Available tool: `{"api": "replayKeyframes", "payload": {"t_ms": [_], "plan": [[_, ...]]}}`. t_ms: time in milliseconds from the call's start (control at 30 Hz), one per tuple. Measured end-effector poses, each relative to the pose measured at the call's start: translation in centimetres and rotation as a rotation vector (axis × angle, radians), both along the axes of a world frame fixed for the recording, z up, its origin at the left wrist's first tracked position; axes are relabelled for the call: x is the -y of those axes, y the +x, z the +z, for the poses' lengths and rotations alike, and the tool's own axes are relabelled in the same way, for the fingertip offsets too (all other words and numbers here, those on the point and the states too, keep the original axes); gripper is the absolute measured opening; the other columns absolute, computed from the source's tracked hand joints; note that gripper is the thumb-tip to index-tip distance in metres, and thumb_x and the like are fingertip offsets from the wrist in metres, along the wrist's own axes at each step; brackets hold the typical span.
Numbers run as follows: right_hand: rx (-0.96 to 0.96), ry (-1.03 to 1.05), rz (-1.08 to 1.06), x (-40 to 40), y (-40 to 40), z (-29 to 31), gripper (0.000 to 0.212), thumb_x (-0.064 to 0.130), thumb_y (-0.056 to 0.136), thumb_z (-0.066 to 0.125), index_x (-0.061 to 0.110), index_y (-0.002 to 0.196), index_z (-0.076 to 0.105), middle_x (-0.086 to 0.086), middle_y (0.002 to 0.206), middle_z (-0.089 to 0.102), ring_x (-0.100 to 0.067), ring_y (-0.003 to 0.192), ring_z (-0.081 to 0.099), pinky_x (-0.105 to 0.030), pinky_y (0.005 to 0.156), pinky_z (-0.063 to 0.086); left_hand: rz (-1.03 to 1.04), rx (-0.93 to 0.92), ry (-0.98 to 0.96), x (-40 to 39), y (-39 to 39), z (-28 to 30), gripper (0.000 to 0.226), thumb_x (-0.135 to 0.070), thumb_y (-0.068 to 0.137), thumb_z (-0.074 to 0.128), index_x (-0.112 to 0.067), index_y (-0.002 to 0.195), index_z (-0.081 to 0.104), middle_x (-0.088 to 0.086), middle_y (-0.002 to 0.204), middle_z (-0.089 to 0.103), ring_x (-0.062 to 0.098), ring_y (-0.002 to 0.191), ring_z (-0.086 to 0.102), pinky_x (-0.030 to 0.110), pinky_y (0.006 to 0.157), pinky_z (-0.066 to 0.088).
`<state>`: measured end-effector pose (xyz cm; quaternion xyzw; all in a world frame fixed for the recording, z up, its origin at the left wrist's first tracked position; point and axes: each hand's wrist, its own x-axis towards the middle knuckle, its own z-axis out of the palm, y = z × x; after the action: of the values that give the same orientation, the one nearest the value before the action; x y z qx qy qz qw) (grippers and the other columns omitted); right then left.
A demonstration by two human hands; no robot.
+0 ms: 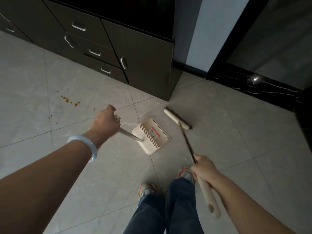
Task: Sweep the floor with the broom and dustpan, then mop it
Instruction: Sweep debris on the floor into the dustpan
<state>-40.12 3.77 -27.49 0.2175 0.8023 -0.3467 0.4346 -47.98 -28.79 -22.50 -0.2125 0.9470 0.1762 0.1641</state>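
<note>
Left hand: our left hand (106, 122) reaches forward, its grip closed round the top of the dustpan's metal handle; a pale bangle (85, 146) sits on that wrist.
Right hand: our right hand (205, 168) has its grip wrapped round the broom's handle, just where the dark shaft meets the thicker cream end, which sticks out behind the hand toward us.
Dustpan: the cream dustpan (150, 135) rests on the floor (236, 132) ahead of our feet, between our two hands, with a white and orange label on its face and toothed combs along its edges. Its handle slants up from the pan's left side to our left hand.
Broom: the broom (177, 119) has its cream head down on the tiles just right of the dustpan and a little further away, dark bristles facing away from us; head and pan are close but apart.
Dirt: a scatter of orange-brown crumbs (70, 101) lies on the tiles to the left, well apart from pan and broom.
Surroundings: a dark cabinet (118, 53) with metal pulls stands beyond the dustpan, and a black marble threshold (253, 83) runs along the right.
Feet: we see our two pale sneakers (147, 189) with orange accents and blue jeans (168, 211) at the bottom.
</note>
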Motion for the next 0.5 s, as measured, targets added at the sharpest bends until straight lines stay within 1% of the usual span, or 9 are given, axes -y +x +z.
{"api": "replayKeyframes", "payload": {"t_ms": [67, 100, 200, 267, 367, 433, 500], "plan": [[0.084, -0.07, -0.042, 1.4, 2.3, 0.1, 0.066, -0.01, 0.076, 0.045, 0.013, 0.138, 0.05, -0.011, 0.065, 0.06, -0.011, 0.033, 0.052, -0.02, 0.038, 0.042, -0.004, -0.011, -0.007, 0.2, 0.6, 0.1, 0.045, -0.017, 0.087, 0.063, -0.011, 0.128, 0.046, 0.014, 0.101, 0.065, 0.032, 0.09, 0.061, 0.036, 0.073, 0.051], [0.119, -0.112, -0.058, 1.6, 3.5, 0.7, 0.065, -0.01, 0.077, 0.045, 0.013, 0.138, 0.049, -0.011, 0.059, 0.057, -0.013, 0.034, 0.049, -0.022, 0.038, 0.041, -0.006, -0.014, -0.005, 0.3, 0.8, 0.1, 0.046, -0.016, 0.086, 0.064, -0.011, 0.128, 0.046, 0.014, 0.101, 0.065, 0.032, 0.091, 0.061, 0.036, 0.074, 0.05], [0.12, -0.185, -0.091, 0.0, 6.4, 3.2, 0.072, -0.011, 0.076, 0.048, 0.02, 0.141, 0.045, -0.011, 0.048, 0.051, -0.015, 0.032, 0.043, -0.021, 0.033, 0.035, -0.027, -0.02, 0.014, 0.4, 1.4, 0.3, 0.046, -0.014, 0.086, 0.064, -0.01, 0.128, 0.046, 0.015, 0.102, 0.064, 0.033, 0.093, 0.06, 0.035, 0.074, 0.047], [0.093, -0.179, -0.103, -1.3, 7.3, 4.7, 0.075, -0.011, 0.074, 0.049, 0.023, 0.141, 0.047, -0.01, 0.047, 0.053, -0.016, 0.032, 0.044, -0.02, 0.033, 0.034, -0.063, -0.029, 0.007, 1.1, 2.2, 0.5, 0.045, -0.015, 0.087, 0.063, -0.011, 0.128, 0.046, 0.014, 0.1, 0.066, 0.029, 0.088, 0.059, 0.034, 0.071, 0.046], [0.027, -0.132, -0.087, -1.9, 7.0, 5.5, 0.076, -0.01, 0.073, 0.049, 0.026, 0.139, 0.049, -0.009, 0.047, 0.056, -0.017, 0.034, 0.046, -0.021, 0.034, 0.037, -0.087, -0.028, -0.009, 3.0, 4.0, 1.0, 0.044, -0.016, 0.087, 0.064, -0.014, 0.128, 0.046, 0.009, 0.096, 0.065, 0.024, 0.081, 0.054, 0.034, 0.07, 0.045], [-0.016, -0.094, -0.074, -1.1, 5.8, 4.9, 0.074, -0.009, 0.073, 0.047, 0.025, 0.139, 0.049, -0.01, 0.049, 0.057, -0.015, 0.031, 0.046, -0.021, 0.034, 0.038, -0.088, -0.012, -0.006, 4.1, 5.3, 1.3, 0.046, -0.017, 0.086, 0.065, -0.015, 0.128, 0.046, 0.008, 0.096, 0.066, 0.027, 0.085, 0.058, 0.035, 0.072, 0.048], [-0.022, -0.048, -0.086, 0.4, 4.8, 2.7, 0.073, -0.009, 0.075, 0.046, 0.022, 0.141, 0.045, -0.013, 0.053, 0.057, -0.013, 0.027, 0.044, -0.021, 0.034, 0.039, -0.099, 0.001, -0.011, 4.8, 6.3, 1.4, 0.046, -0.018, 0.086, 0.065, -0.016, 0.128, 0.047, 0.01, 0.099, 0.067, 0.03, 0.09, 0.061, 0.034, 0.074, 0.048]]}}
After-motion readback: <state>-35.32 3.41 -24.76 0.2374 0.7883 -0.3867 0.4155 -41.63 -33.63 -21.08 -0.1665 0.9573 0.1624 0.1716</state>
